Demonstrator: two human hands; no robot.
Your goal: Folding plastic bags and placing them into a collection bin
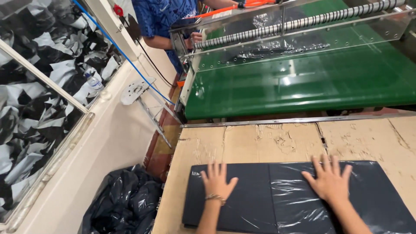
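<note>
A flat dark navy package (pixel 268 195) wrapped in clear plastic film lies on the cardboard-covered table (pixel 268 141). My left hand (pixel 216 182) rests flat on its left half, fingers spread, with a bracelet at the wrist. On the right half my right hand (pixel 329 182) presses flat too, fingers apart. Neither hand grips anything.
A green conveyor belt (pixel 303 86) with a clear guard and a ribbed roller (pixel 303 21) runs beyond the table. A person in a blue shirt (pixel 167 17) stands at its far left end. A black plastic bag (pixel 123 203) sits on the floor at left. A water bottle (pixel 93 81) stands on the window ledge.
</note>
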